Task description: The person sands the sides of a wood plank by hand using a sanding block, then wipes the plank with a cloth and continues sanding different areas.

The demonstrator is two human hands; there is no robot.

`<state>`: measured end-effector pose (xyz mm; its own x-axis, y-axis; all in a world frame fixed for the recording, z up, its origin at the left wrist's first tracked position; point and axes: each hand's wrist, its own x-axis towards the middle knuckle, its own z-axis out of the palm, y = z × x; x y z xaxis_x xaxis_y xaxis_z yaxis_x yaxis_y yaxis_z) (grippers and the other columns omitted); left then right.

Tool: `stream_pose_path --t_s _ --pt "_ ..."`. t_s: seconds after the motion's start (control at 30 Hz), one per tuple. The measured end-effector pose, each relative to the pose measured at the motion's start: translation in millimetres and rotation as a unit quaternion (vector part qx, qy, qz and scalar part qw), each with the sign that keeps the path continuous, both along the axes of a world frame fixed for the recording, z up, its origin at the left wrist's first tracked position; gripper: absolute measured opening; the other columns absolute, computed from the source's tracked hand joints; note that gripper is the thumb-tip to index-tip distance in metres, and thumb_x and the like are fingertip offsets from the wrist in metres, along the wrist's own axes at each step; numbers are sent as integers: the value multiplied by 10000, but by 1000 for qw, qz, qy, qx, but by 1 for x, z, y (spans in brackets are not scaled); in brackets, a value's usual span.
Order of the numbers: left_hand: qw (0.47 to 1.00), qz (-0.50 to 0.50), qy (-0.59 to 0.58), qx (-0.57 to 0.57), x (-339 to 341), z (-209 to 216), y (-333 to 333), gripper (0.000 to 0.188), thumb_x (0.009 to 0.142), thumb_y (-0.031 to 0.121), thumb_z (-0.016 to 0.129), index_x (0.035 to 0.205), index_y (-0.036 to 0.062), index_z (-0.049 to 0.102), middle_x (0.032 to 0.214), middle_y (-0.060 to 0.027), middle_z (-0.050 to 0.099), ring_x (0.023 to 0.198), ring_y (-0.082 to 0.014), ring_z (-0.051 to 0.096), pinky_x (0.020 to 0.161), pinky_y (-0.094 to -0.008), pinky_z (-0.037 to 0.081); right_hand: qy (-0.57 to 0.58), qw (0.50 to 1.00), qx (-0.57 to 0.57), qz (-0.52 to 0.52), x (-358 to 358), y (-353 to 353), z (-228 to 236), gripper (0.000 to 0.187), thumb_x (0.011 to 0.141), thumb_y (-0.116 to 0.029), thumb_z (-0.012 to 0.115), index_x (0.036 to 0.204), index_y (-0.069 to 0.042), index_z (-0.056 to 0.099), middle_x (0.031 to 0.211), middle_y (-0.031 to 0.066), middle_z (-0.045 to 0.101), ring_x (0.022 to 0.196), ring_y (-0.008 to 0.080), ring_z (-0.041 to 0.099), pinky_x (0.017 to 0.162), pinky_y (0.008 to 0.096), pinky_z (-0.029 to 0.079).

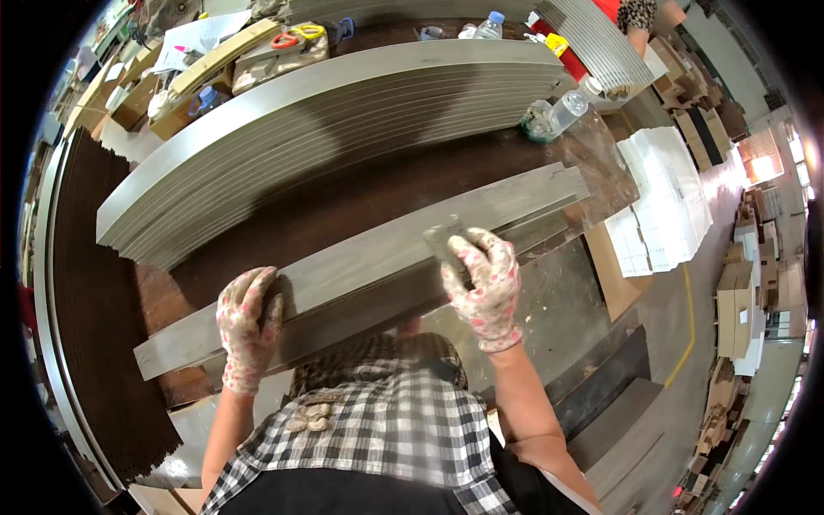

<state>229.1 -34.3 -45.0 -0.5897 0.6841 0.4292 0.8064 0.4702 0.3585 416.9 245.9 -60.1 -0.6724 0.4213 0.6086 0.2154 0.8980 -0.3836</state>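
Workshop bench [283, 215], dark brown, bearing a large stack of grey planks [326, 112] along its far side, with two clear bottles [566, 107] near the stack's right end, cardboard boxes [206, 64] and scissors [287, 39] beyond it, and white stacks [665, 202] on the floor to the right. Nearer, one long grey plank [378, 249] lies flat on others at the bench's front edge, its long axis running from lower left to upper right. Left hand [249, 322], gloved, grips the plank's near edge with fingers curled; right hand [485, 279], gloved, presses a small grey block [442, 236] onto the plank, fingers closed round it.
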Motion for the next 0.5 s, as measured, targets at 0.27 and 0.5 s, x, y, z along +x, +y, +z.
stream_pose_path --t_s 0.27,0.5 --pt "1000 -7 12 -6 -6 -5 10 341 806 62 703 1145 62 672 1164 -118 680 1062 -326 635 948 -432 490 13 961 -24 -276 73 214 -3 270 840 -126 742 1093 -47 691 1072 135 648 1008 306 622 907 421 506" --pt "994 -47 -14 -99 6 25 30 669 752 264 826 1337 44 589 1274 -148 622 1175 -373 575 1038 -481 424 33 985 -31 -166 55 188 1 330 807 -98 770 1127 -71 691 1113 122 654 1086 304 620 973 417 490"
